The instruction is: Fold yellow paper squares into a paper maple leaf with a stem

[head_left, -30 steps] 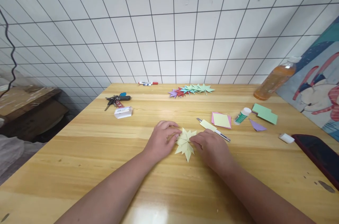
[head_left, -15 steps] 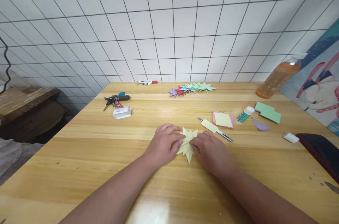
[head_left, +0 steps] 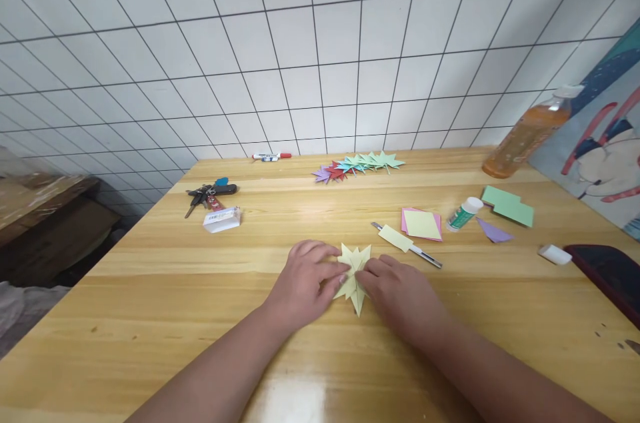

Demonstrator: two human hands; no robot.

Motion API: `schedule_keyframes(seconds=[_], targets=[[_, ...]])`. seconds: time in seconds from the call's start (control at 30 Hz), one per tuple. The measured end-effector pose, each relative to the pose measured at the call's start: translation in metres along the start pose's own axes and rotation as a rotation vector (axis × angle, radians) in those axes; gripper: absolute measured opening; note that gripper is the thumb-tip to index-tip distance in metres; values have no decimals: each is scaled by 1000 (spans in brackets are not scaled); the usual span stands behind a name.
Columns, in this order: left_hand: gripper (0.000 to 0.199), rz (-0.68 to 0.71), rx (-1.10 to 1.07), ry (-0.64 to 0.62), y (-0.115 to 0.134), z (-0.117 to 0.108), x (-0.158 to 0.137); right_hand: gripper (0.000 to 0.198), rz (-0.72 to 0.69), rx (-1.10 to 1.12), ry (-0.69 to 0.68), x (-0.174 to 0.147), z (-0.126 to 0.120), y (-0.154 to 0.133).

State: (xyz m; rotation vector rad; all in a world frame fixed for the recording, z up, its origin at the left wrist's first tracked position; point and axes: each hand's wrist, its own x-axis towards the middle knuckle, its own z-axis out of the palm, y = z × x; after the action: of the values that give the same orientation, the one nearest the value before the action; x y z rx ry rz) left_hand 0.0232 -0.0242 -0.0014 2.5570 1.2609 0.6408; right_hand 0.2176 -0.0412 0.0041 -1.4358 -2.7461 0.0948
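Fingertips of the left hand (head_left: 307, 283) have crept farther over the yellow paper star (head_left: 355, 289) than a second earlier, while the right hand (head_left: 403, 293) keeps to its other side. From where I stand, the fingers cover both flanks of the folded paper and hide its side points. Both forearms run out of view at the bottom, a dark phone (head_left: 607, 279) is cut off at the right, and lettering on the glue stick (head_left: 465, 213) is too small to read.

Wood-grained and glossy, the table (head_left: 175, 303) meets a white tiled wall (head_left: 340, 29). Overlapping colored paper leaves (head_left: 360, 165) lie near the wall, keys (head_left: 213, 193) and a small white box (head_left: 221, 219) to the left; a bottle (head_left: 527, 137) of amber liquid stands at right.

On the tabletop between the hands, the star lies flat. Left thumb and forefinger sit narrowly apart, both touching it; I cannot tell whether they pinch or press. Right-hand fingers are bunched together, holding its right side near the middle.
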Motion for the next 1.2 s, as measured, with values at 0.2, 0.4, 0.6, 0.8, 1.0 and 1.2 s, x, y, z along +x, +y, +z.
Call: schedule_keyframes(seconds=[0.2,0.4,0.6,0.8,1.0,1.2], targets=[[23,35,27,-54,5,-5,0,15,14,14,-28,1,-2,-1],[23,10,54,-92,7,-4,0,15,0,28,-17,0,-2,0],[23,-35,69,-110,10,-4,0,16,-8,34,-19,0,-5,0],[20,-30,48,-93,10,-4,1,16,33,37,-9,2,-5,0],[23,-3,-3,74,3,-2,0,9,113,54,114,1,1,0],[31,-176,1,73,8,-6,-1,2,245,393,114,-3,-3,-5]])
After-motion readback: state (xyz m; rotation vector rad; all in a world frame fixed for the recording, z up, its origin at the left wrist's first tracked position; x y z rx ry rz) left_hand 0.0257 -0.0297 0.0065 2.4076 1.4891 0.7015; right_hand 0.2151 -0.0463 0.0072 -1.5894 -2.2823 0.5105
